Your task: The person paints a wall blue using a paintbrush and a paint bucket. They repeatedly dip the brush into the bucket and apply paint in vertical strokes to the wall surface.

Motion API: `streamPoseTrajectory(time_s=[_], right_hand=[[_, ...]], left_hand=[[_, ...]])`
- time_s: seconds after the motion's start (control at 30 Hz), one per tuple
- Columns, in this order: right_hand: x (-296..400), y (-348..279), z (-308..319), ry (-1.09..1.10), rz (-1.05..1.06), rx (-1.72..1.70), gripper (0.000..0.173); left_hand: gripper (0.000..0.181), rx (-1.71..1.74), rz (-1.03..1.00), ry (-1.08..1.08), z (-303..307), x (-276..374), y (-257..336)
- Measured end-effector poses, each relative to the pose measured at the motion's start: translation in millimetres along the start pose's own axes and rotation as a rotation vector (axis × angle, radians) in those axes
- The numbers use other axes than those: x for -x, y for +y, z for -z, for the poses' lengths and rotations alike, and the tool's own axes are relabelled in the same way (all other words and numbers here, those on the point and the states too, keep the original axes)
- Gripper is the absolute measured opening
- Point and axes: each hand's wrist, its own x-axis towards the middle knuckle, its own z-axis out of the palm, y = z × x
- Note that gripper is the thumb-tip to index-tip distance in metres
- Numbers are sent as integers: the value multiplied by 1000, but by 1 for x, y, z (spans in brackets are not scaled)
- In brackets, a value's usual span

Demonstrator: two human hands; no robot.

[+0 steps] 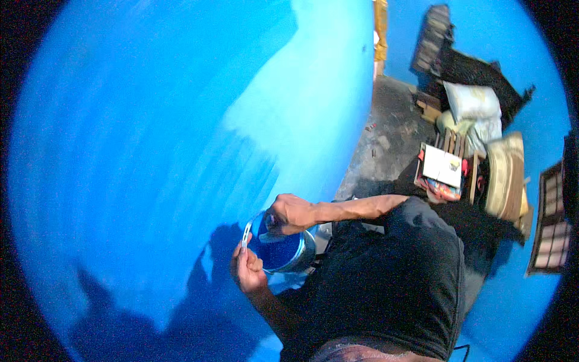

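Note:
My left hand (249,268) grips the pale handle (246,233) at the side of a paint bucket (307,251). Dark blue paint (278,255) shows inside the bucket. My right hand (291,215) is closed over the bucket's mouth on what looks like a paintbrush (270,236), mostly hidden by the fingers and blurred. Beside both hands stands a wall (149,135) with streaky deeper blue over much of it. A lighter blue area (312,90) borders that coat with a ragged edge.
A grey floor (384,140) runs along the wall's foot. To the right are a stack topped by a white sheet or book (442,166), a white pillow (475,102), a striped cushion (504,176) and a barred window (549,217). Yellow cloth (381,31) hangs at the far corner.

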Motion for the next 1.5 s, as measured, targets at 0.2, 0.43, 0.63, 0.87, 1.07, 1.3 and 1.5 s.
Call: streamPoseTrajectory(time_s=[0.2,0.43,0.63,0.87,1.07,1.3,1.5], right_hand=[[11,-16,8,-390,-560,-548,22],[40,-5,3,-271,-17,-67,25],[38,-13,2,-234,233,218,28],[60,14,21,-144,-271,-286,23],[79,41,-6,-257,-480,-381,21],[45,1,2,-359,-479,-681,12],[73,55,-32,-22,211,96,25]], left_hand=[[37,59,-2,90,-9,16,-33],[28,53,-25,58,-27,35,-43],[32,44,-151,27,-18,34,-58],[29,151,-16,87,-32,36,-51],[30,-139,-53,101,-15,30,-81],[37,-168,-17,177,-16,36,-59],[34,88,110,83,0,40,-71]])
